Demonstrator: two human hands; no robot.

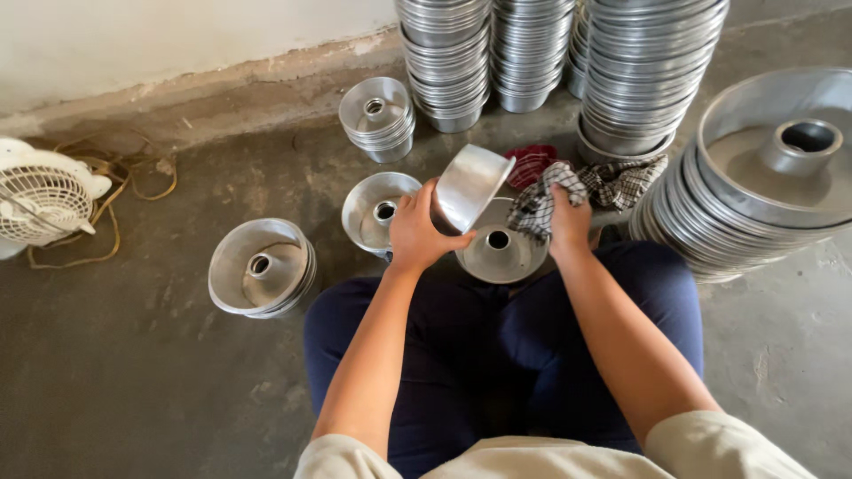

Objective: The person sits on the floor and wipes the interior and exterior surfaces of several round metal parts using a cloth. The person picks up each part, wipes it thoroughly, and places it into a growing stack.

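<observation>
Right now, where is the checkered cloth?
In the head view, the checkered cloth is gripped in the right hand, right of the tilted metal pan and above a tube pan on the floor.

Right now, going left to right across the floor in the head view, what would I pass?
White fan → stack of ring pans → left hand holding a metal pan → right hand gripping a checked cloth → big pan stack.

Tall stacks of silver metal ring pans: tops cut off by the far edge.
Large aluminium tube pan stack: right side runs out of view.
White plastic fan: left part cropped.
Tilted shiny metal pan: inside faces away, unseen.
Red cloth: mostly hidden behind that pan.
</observation>
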